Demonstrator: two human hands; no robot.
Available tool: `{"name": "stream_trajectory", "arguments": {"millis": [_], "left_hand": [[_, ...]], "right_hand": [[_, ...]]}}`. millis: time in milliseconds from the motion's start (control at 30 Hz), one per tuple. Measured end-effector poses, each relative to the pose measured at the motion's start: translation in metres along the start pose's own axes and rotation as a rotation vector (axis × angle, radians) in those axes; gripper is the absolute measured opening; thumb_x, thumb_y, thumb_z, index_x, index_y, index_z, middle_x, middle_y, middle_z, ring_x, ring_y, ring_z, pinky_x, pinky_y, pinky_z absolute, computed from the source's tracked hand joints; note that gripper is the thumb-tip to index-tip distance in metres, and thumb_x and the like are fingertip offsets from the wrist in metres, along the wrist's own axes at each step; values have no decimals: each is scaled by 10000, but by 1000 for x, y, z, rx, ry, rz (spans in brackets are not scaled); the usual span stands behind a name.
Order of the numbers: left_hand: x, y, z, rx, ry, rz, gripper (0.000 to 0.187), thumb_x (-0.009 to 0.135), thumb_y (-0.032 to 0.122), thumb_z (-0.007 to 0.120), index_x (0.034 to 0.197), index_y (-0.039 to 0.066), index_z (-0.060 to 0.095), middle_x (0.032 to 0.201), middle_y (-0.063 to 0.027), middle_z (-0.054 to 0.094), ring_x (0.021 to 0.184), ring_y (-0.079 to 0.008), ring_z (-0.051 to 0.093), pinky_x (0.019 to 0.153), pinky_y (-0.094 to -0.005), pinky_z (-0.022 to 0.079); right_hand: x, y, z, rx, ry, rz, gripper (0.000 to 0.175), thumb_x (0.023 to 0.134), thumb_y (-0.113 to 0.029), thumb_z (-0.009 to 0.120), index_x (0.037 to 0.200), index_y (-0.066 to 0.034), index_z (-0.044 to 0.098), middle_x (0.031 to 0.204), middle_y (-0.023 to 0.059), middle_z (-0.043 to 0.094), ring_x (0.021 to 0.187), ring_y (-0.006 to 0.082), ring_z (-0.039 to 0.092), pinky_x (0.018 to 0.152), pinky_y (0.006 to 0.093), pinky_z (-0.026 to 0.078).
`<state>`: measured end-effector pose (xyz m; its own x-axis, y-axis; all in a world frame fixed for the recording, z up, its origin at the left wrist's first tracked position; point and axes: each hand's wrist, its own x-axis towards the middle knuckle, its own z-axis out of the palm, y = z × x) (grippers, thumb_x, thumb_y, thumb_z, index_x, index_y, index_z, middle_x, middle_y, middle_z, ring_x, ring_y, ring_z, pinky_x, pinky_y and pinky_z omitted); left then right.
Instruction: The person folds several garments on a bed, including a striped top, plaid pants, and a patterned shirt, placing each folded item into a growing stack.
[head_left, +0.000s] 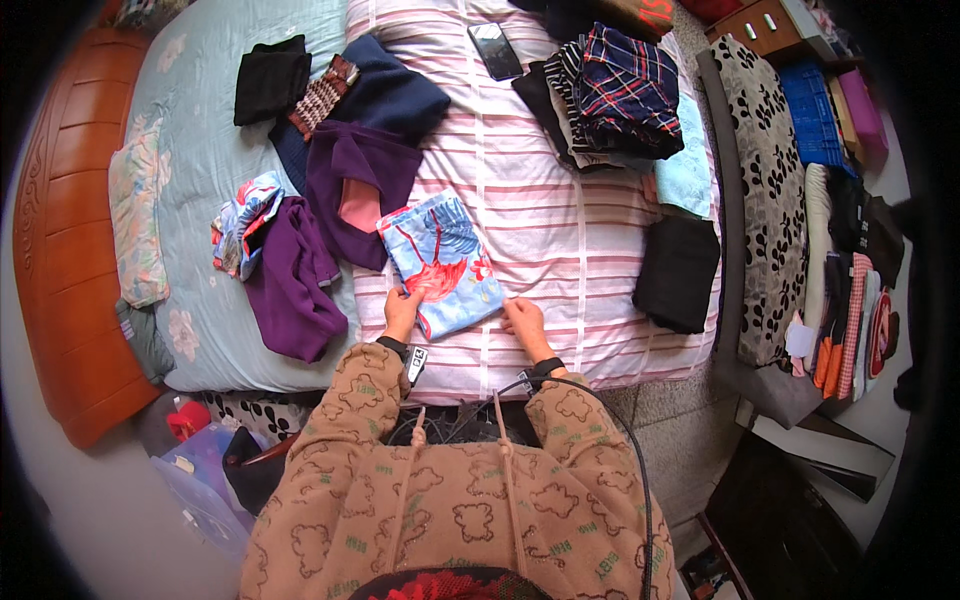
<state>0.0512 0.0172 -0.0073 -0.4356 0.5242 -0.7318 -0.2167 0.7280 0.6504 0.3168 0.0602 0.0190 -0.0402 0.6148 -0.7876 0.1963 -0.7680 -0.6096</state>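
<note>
A folded light-blue garment with a red flamingo and flower print (442, 266) lies on the striped bedsheet (525, 225) in front of me. My left hand (403, 313) grips its lower left edge, thumb on top. At the lower right corner, my right hand (526, 325) pinches the cloth between its fingertips. A purple garment (360, 165) with a pink patch lies just beyond, touching the folded cloth. To the left are a crumpled purple garment (289, 277) and a bunched piece of similar blue-and-red print (251, 217).
Folded dark clothes (271, 79) and a navy garment (390, 86) lie at the far left. A phone (495, 51) rests at the far middle. On the right are a clothes stack topped by plaid fabric (630, 90) and a folded black garment (677, 274). A cable (643, 480) runs past my right sleeve.
</note>
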Motion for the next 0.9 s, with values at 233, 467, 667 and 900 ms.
{"name": "stream_trajectory", "arguments": {"millis": [233,467,667,900], "left_hand": [[4,11,6,-753,-578,-316,468,903,107,577,1332,-13,431,1291,-174,539,1184,-293,530,1048,-436,395],[-19,39,11,-606,-648,-316,458,852,85,614,1285,-3,493,1258,-137,570,1099,-258,584,991,-393,444],[-40,81,-12,-358,-844,-237,476,846,85,631,1291,-7,489,1252,-102,578,1094,-201,586,980,-337,447],[-72,108,-4,-332,-998,-398,469,821,37,622,1270,-30,503,1212,-118,601,1040,-194,617,938,-332,482]], "right_hand": [[30,-17,9,-224,229,-313,407,785,-317,698,1017,2,598,849,121,662,767,195,627,711,319,504],[43,-42,22,-52,-242,-118,484,835,-365,651,1101,37,615,990,108,674,897,177,626,788,302,470],[0,-49,-1,431,-733,100,444,877,-233,647,1224,18,530,1139,71,628,992,147,613,892,296,478],[-35,-44,-20,706,-784,161,440,911,-263,608,1252,-3,510,1163,88,624,1032,174,615,931,327,483]]}}
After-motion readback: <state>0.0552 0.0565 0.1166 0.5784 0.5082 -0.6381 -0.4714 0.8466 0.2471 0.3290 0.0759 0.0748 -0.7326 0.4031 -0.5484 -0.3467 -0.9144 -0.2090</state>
